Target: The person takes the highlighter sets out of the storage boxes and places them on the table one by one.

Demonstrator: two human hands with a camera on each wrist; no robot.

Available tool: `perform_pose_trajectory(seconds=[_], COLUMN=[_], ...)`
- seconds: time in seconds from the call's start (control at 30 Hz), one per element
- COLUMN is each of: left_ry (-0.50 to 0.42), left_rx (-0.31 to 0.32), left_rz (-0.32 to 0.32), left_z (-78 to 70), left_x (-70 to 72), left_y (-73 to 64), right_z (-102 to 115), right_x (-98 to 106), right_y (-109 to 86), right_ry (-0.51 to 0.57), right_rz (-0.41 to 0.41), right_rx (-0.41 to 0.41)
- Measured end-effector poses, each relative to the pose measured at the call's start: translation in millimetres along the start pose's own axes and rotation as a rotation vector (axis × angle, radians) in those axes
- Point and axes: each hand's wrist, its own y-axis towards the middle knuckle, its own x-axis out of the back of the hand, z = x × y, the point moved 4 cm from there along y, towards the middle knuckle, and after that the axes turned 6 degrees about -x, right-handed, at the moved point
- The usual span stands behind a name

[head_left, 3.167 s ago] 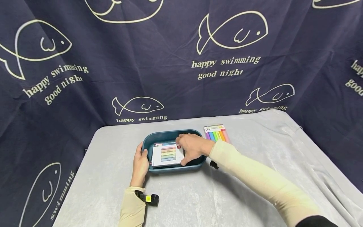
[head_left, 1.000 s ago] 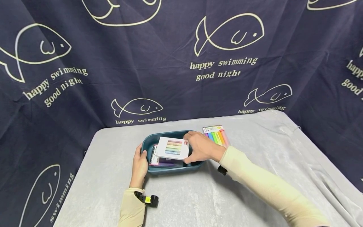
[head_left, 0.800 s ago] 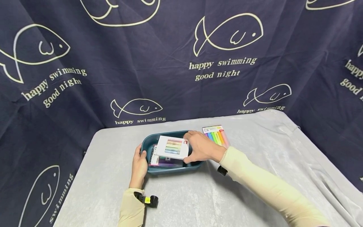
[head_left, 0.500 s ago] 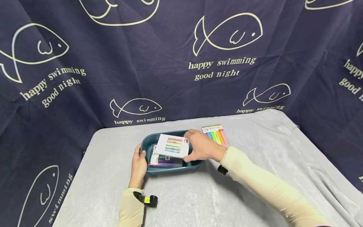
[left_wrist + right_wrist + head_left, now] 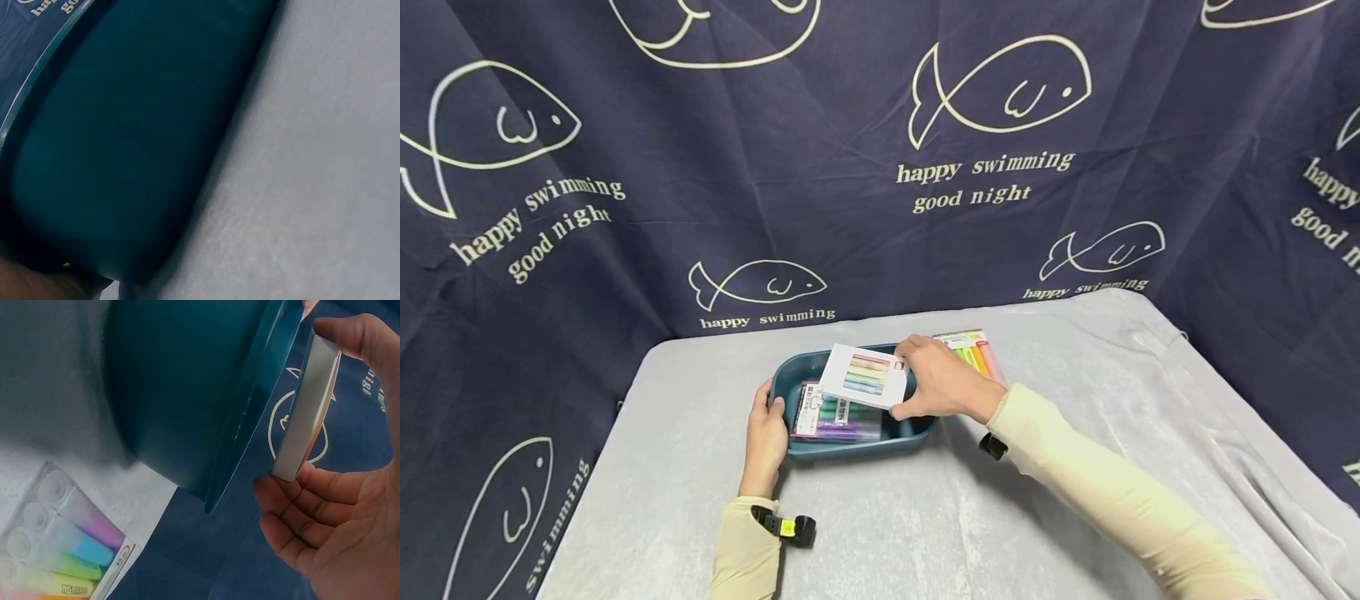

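Observation:
A dark teal plastic bin (image 5: 857,452) stands on the table. My left hand (image 5: 765,442) grips its left end, thumb at the rim. My right hand (image 5: 951,382) pinches a flat white box (image 5: 837,368) with a window of pastel stripes, raised and tilted over the bin. In the right wrist view, the thumb is on one end of the white box (image 5: 306,412) and fingertips on the other. Inside the bin lies a clear pack of purple and green markers (image 5: 850,429), partly hidden under the white box. Only the bin's outer wall (image 5: 125,137) fills much of the left wrist view.
A clear pack of coloured highlighters (image 5: 983,357) lies on the table behind my right hand, partly covered by it. The same highlighter pack (image 5: 65,537) shows beside the bin in the right wrist view. A navy fish-print curtain (image 5: 865,267) rises behind the grey cloth-covered table (image 5: 880,533).
My right hand has lifted the white box from the marker pack in the bin, tilting it and shifting it up and right. More of that pack shows. My left hand keeps its hold.

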Motion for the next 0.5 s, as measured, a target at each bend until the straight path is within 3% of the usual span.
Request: perform_pose_trajectory(seconds=[0.5], left_ry=[0.002], left_rx=[0.012], left_rz=[0.008], left_z=[-0.8], left_x=[-0.4], left_y=[-1.0], right_z=[-7.5], right_x=[5.3], right_y=[-3.2], right_ry=[0.003], right_rz=[-0.026], right_rx=[-0.05])
